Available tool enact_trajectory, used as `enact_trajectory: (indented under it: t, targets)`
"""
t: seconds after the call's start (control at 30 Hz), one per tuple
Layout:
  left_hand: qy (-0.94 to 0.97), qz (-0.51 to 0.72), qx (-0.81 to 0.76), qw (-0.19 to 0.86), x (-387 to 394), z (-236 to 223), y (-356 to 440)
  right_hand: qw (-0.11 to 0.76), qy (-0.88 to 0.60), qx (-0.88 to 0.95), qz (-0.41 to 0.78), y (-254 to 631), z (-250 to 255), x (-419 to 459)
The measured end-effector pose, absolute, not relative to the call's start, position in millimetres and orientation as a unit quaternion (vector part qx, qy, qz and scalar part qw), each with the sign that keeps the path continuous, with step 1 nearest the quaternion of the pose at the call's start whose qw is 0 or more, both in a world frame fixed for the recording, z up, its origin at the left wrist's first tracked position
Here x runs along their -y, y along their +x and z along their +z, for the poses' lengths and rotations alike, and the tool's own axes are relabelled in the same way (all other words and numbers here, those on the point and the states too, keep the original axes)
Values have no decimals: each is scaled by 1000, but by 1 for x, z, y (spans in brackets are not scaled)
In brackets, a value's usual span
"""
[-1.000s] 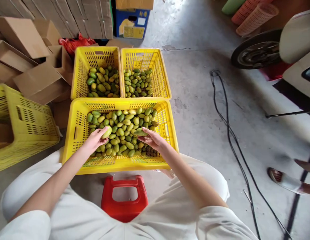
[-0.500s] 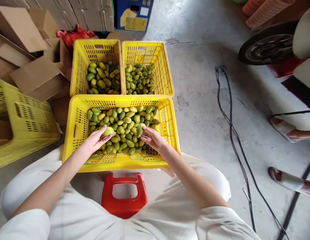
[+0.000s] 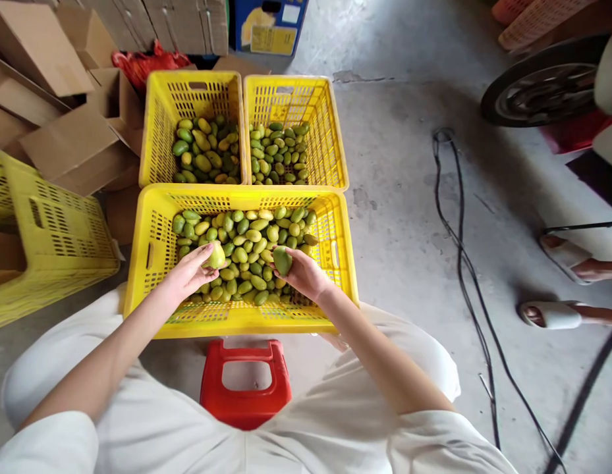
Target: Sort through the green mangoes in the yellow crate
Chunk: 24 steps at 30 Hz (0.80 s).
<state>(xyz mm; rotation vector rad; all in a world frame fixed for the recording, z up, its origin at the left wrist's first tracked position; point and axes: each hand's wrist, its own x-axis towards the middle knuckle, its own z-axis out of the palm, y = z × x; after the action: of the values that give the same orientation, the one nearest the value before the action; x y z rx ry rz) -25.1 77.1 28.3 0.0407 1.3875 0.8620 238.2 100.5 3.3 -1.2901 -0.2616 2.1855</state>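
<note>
My left hand (image 3: 187, 275) is closed on a pale yellow-green mango (image 3: 215, 255) over the near yellow crate (image 3: 236, 321). My right hand (image 3: 302, 274) grips a darker green mango (image 3: 282, 261) above the same crate, which is filled with several green mangoes (image 3: 246, 237). Two smaller yellow crates stand behind it: the left crate (image 3: 160, 125) holds larger mangoes, the right crate (image 3: 330, 131) holds smaller ones.
A red stool (image 3: 245, 385) sits between my knees. An overturned yellow crate (image 3: 49, 243) and cardboard boxes (image 3: 63, 145) lie at the left. Black cables (image 3: 458, 217) cross the concrete floor. Another person's sandalled feet (image 3: 550, 315) and a scooter wheel (image 3: 543, 85) are at the right.
Both hands have lifted and turned their mangoes slightly, the right one now held upright. The other person's feet have stepped leftward. The camera has tilted a little.
</note>
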Motion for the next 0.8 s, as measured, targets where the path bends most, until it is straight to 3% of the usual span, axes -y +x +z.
enact_trajectory:
  t: [0.37,0.8]
  targets:
    - [-31,373,-650,661,-80,23,-26,246,-551,112,789,239,-6,-95]
    - [-55,397,-681,613,-92,36,-26,279,-563,135,766,238,-8,-100]
